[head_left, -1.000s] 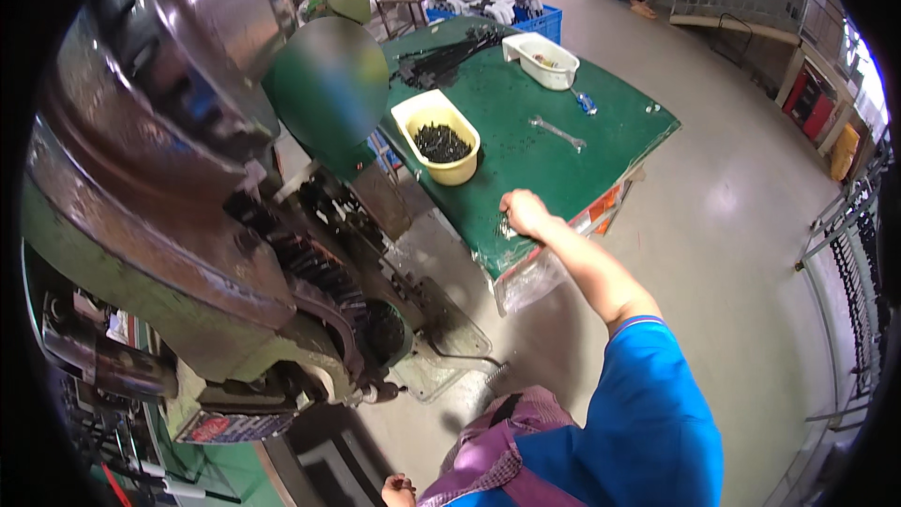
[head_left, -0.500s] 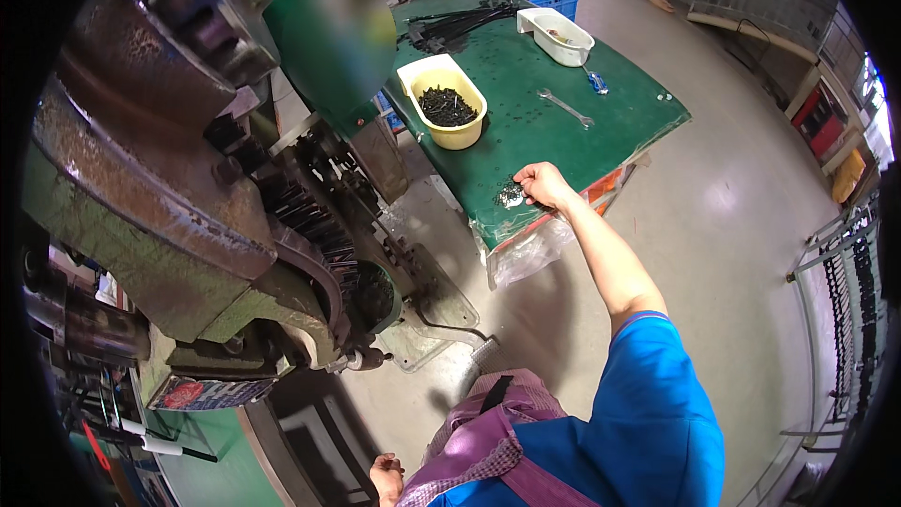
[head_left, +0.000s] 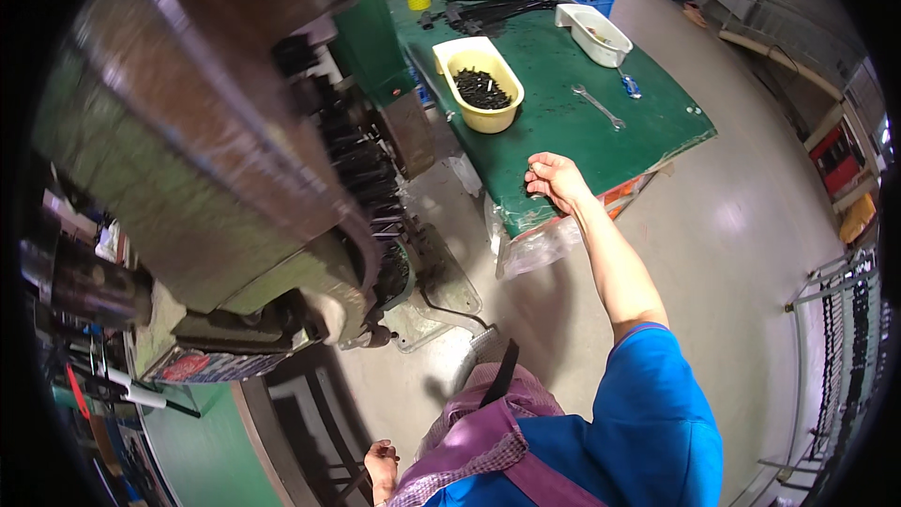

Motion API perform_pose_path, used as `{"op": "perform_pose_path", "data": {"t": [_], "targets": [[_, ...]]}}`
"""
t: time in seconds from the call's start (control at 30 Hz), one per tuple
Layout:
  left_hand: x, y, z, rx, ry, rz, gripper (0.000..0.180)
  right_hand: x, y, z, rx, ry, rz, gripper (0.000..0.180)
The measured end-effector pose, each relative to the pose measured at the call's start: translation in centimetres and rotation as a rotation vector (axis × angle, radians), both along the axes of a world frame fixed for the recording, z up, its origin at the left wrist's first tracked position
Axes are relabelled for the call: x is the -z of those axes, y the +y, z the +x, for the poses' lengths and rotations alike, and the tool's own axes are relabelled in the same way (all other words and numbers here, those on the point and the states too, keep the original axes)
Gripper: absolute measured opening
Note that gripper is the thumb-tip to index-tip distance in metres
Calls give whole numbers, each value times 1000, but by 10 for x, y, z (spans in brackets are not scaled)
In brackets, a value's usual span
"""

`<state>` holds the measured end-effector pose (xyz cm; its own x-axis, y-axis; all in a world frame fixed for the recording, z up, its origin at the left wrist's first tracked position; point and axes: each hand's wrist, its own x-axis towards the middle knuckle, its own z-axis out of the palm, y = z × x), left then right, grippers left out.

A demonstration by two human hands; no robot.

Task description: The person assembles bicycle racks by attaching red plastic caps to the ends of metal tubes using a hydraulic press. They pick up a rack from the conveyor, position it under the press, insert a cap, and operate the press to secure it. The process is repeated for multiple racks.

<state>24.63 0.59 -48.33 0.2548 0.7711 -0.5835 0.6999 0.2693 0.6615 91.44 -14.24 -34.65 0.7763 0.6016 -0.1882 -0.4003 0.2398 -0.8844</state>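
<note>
My right hand [head_left: 557,181] is over the near corner of the green table [head_left: 648,122], its fingers curled and pressed together. What they hold, if anything, is too small or hidden to make out. The patch of tabletop below that hand is covered by it. Beyond it stands a cream-yellow tub [head_left: 488,119] with small black parts [head_left: 481,89] inside. Low in the view, close to my apron [head_left: 469,455], my left hand [head_left: 381,465] hangs with fingers curled inward; their inside is hidden.
A wrench [head_left: 598,107], a blue-handled screwdriver [head_left: 630,85] and a white tub [head_left: 601,52] lie farther right on the table. Black strips [head_left: 502,14] and a yellow roll [head_left: 419,0] are at its far end. A large worn machine [head_left: 235,197] fills the left side.
The view has shifted, so table and tubs appear farther right and higher. My right hand moved left relative to the table; the pile of small rings beside it no longer shows.
</note>
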Motion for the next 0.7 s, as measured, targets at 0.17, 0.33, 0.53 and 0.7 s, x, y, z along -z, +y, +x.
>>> {"op": "perform_pose_path", "data": {"t": [0.17, 0.33, 0.53, 0.7], "targets": [[15, -5, -19, 84, 54, 134, 17, -28, 53, -66, -172, -16, 108, 16], [-3, -10, -5, 90, 100, 186, 18, -84, 107, -188, -486, -478, -19, 35], [-11, -21, 0, -22, 41, 149, 19, -31, 145, -245, -819, -581, 354, 13], [2, -38, -14, -92, 48, 83, 19, -31, 155, -256, -846, -246, 103, 12]]}}
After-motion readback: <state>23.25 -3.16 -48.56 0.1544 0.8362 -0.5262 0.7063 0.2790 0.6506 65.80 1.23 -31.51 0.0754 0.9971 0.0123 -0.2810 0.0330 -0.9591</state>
